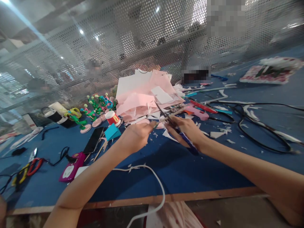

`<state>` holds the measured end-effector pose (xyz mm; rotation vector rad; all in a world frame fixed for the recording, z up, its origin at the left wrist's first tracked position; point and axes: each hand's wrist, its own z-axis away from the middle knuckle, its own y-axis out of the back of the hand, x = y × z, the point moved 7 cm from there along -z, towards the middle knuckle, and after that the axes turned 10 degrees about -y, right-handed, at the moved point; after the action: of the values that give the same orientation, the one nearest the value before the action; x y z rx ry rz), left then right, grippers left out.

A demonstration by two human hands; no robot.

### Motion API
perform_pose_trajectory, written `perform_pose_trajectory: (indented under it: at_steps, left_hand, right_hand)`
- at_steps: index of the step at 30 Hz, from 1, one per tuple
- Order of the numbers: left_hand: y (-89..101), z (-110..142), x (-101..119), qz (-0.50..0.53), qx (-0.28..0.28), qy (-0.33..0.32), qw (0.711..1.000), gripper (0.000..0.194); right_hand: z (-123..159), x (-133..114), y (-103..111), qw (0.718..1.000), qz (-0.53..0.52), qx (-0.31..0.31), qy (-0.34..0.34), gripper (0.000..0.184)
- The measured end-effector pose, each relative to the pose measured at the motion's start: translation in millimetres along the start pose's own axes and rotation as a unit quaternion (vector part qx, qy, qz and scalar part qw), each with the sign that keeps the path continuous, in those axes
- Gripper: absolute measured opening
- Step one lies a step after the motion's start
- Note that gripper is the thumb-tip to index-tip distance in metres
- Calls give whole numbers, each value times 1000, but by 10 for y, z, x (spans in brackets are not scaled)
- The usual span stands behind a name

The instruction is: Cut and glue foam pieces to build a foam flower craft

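My left hand is closed in a pinch near the middle of the table, on one end of a thin pale stick. Opposite it, my right hand wraps round scissors with dark blades and blue handles. The blades point up and to the left and cross the stick close to my left fingertips. Motion blur hides whether they touch it. Behind both hands lies a pile of pink paper sheets with white pieces on it. A pink glue gun rests just beyond my right hand.
Left of the hands are a red paper cup, blue paper squares, a phone, small green flower models, a magenta box and red-and-yellow-handled scissors. A white cable crosses the front edge; black cables loop at right.
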<state>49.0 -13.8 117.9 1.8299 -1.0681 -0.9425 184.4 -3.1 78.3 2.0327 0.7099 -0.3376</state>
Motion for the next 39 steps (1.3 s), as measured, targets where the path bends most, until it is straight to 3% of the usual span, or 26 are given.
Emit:
perform_pose_trajectory:
  at_steps: [2, 5, 7, 11, 18, 23, 30, 32, 36, 39]
  left_hand:
    - [145, 4, -32, 24, 64, 6, 998, 29]
    - [278, 9, -22, 33, 104, -7, 994, 27]
    - [260, 4, 26, 25, 90, -16, 995, 28]
    - [106, -2, 115, 5, 2, -24, 1000, 33]
    - [328, 9, 112, -25, 61, -24, 998, 32]
    - [139, -6, 190, -32, 2, -40, 999, 34]
    - [302, 30, 63, -34, 83, -16, 996, 33]
    - [282, 23, 62, -35, 77, -16, 996, 33]
    - [103, -6, 82, -29, 9, -20, 999, 32]
    - [114, -4, 40, -12, 26, -13, 1000, 34]
  right_hand:
    - [4, -18, 50, 1000, 10, 6, -11, 29]
    - [6, -62, 135, 999, 18, 31, -8, 31]
    - [0, -69, 162, 998, 30, 48, 3, 26]
    - [-1, -82, 188, 994, 64, 80, 47, 16]
    - [25, -61, 212, 996, 39, 71, 39, 23]
    - [17, -42, 199, 987, 88, 105, 86, 9]
    - [9, -61, 234, 992, 67, 87, 54, 26]
    - [-2, -47, 239, 991, 77, 98, 41, 25]
    - [-27, -41, 183, 990, 98, 81, 62, 17]
    - [-30, -18, 161, 991, 107, 62, 52, 23]
